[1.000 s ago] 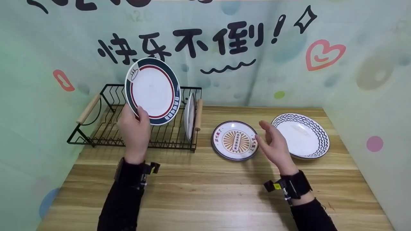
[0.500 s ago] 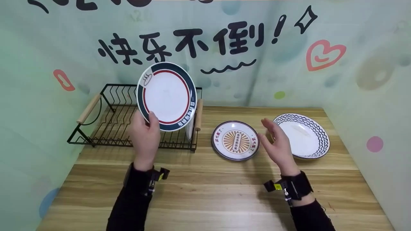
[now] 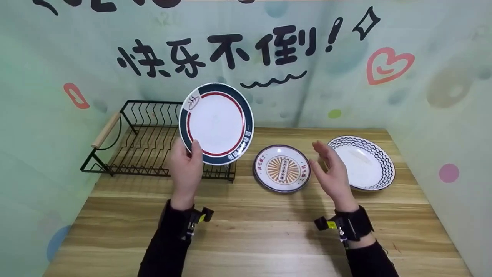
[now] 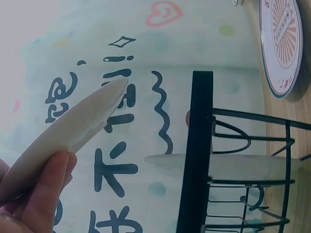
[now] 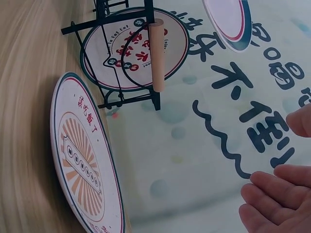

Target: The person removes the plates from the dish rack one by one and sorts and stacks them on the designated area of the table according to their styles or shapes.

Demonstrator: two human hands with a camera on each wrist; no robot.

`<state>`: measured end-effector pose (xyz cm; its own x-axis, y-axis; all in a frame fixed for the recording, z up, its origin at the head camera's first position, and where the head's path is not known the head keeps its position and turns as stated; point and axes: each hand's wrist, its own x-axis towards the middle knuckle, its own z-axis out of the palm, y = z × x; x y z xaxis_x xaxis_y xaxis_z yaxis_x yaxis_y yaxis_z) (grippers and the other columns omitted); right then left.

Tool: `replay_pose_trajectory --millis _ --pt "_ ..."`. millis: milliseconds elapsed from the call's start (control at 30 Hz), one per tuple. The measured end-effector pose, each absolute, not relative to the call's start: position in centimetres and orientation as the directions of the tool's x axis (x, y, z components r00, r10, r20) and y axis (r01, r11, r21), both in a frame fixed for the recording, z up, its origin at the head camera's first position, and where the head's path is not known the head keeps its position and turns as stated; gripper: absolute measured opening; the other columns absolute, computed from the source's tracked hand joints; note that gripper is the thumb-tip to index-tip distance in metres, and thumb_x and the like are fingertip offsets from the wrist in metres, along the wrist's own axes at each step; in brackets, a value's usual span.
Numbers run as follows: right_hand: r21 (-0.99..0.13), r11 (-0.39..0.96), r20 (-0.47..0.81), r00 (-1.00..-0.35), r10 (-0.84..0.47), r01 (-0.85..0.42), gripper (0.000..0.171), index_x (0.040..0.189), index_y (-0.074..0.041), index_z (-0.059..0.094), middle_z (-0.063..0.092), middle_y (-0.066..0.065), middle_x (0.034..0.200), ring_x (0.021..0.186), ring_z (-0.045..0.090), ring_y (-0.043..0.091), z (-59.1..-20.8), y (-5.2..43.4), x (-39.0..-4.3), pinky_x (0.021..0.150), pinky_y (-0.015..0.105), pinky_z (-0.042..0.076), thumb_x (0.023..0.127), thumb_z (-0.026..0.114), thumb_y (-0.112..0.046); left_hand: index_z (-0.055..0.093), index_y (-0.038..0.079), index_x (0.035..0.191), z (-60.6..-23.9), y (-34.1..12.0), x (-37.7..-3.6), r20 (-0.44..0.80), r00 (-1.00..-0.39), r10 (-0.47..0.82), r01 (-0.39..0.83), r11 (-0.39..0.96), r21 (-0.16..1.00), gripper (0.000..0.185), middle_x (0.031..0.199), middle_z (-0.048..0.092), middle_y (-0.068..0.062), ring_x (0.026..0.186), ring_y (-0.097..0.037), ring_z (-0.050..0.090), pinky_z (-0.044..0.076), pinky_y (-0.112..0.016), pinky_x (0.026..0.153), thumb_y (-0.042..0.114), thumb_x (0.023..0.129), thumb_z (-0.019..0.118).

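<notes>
My left hand [image 3: 186, 169] grips the lower left rim of a white plate with a dark teal border and red ring [image 3: 217, 125], thumb on its face. The plate is held up, tilted, in front of the dish rack's right end. In the left wrist view that plate [image 4: 63, 138] shows nearly edge-on. My right hand [image 3: 332, 173] is held with its fingers extended, holding nothing, between a small plate with an orange sunburst [image 3: 282, 169] and a white dish with a wavy black rim [image 3: 363, 165]. In the right wrist view its fingers [image 5: 279, 194] are spread from the thumb.
A black wire dish rack [image 3: 146, 146] with wooden handles stands on the wooden table [image 3: 261, 238] at the left. Another plate [image 5: 170, 58] stands upright in its right end, hidden in the head view. A printed cloth backdrop [image 3: 300, 104] rises behind the table.
My left hand has carried the teal-bordered plate to the right and slightly down, now covering the rack's right end and the plate standing there. My right hand has barely moved.
</notes>
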<state>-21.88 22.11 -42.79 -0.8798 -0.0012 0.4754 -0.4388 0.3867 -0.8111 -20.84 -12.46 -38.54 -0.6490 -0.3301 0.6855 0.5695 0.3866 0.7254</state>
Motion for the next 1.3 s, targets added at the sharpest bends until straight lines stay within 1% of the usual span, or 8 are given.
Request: replay_pose_trajectory --millis 167,333,467,733,867,1033,1167,1300 --pt "-0.822 0.366 0.469 -0.883 0.001 -0.436 0.050 0.140 0.008 0.046 0.053 0.021 0.140 0.131 0.048 0.028 -42.6 22.0 -21.7 0.112 0.038 0.036 0.093 0.063 0.004 0.065 -0.009 0.110 -39.0 -11.8 -20.9 0.667 -0.678 -0.309 0.575 0.343 0.743 0.020 0.088 0.069 -0.015 0.062 -0.016 0.055 0.047 -0.019 0.052 -0.006 0.093 0.055" --pt "-0.830 0.335 0.473 -0.881 0.001 -0.445 0.050 0.141 0.008 0.045 0.052 0.021 0.141 0.132 0.048 0.029 -42.3 21.8 -21.6 0.113 0.043 0.035 0.093 0.063 0.003 0.065 -0.008 0.110 -39.3 -11.0 -20.9 0.646 -0.709 -0.284 0.579 0.290 0.762 0.020 0.091 0.071 -0.015 0.067 -0.018 0.061 0.053 -0.021 0.057 -0.007 0.093 0.056" --pt "-0.839 0.327 0.462 -0.887 0.006 -0.435 0.050 0.141 0.008 0.045 0.052 0.021 0.141 0.132 0.047 0.029 -42.0 21.6 -21.4 0.112 0.044 0.036 0.094 0.062 0.004 0.065 -0.008 0.111 -39.5 -10.4 -20.8 0.628 -0.731 -0.267 0.573 0.260 0.777 0.020 0.091 0.071 -0.015 0.068 -0.021 0.062 0.054 -0.022 0.058 -0.006 0.093 0.056" --pt "-0.857 0.328 0.422 -0.907 0.007 -0.397 0.049 0.138 0.015 0.042 0.048 0.030 0.140 0.131 0.046 0.039 -39.3 20.4 -19.5 0.112 0.050 0.034 0.094 0.059 0.008 0.064 -0.011 0.112 -40.4 -9.4 -20.6 0.595 -0.769 -0.236 0.555 0.218 0.803 0.021 0.093 0.070 -0.018 0.075 -0.022 0.065 0.057 -0.025 0.063 -0.005 0.093 0.056" --pt "-0.859 0.330 0.416 -0.909 0.004 -0.392 0.048 0.138 0.015 0.042 0.049 0.029 0.140 0.131 0.046 0.037 -38.9 20.2 -19.1 0.112 0.048 0.035 0.094 0.059 0.007 0.064 -0.010 0.112 -40.7 -9.1 -20.6 0.591 -0.776 -0.220 0.548 0.229 0.805 0.022 0.091 0.070 -0.016 0.071 -0.020 0.062 0.054 -0.024 0.059 -0.005 0.093 0.056" --pt "-0.858 0.329 0.418 -0.908 0.001 -0.395 0.049 0.139 0.014 0.042 0.050 0.029 0.140 0.131 0.046 0.037 -39.0 20.1 -19.1 0.111 0.048 0.036 0.094 0.059 0.007 0.062 -0.011 0.117 -40.8 -8.7 -20.4 0.563 -0.804 -0.191 0.536 0.176 0.826 0.024 0.097 0.068 -0.018 0.079 -0.021 0.062 0.055 -0.025 0.066 -0.003 0.095 0.055" --pt "-0.857 0.331 0.419 -0.908 0.001 -0.395 0.049 0.139 0.015 0.042 0.051 0.029 0.139 0.131 0.048 0.036 -38.9 20.0 -19.1 0.111 0.046 0.036 0.094 0.060 0.006 0.064 -0.011 0.111 -41.1 -8.3 -20.4 0.572 -0.799 -0.184 0.541 0.194 0.818 0.020 0.092 0.066 -0.017 0.077 -0.020 0.059 0.052 -0.025 0.065 -0.003 0.094 0.056" --pt "-0.842 0.327 0.450 -0.893 -0.016 -0.430 0.049 0.137 0.017 0.042 0.051 0.031 0.137 0.129 0.049 0.039 -39.0 19.9 -19.1 0.111 0.044 0.037 0.093 0.060 0.009 0.065 -0.010 0.110 -41.4 -7.9 -20.4 0.559 -0.812 -0.169 0.532 0.181 0.827 0.019 0.090 0.068 -0.016 0.076 -0.019 0.061 0.053 -0.025 0.066 -0.003 0.094 0.058"
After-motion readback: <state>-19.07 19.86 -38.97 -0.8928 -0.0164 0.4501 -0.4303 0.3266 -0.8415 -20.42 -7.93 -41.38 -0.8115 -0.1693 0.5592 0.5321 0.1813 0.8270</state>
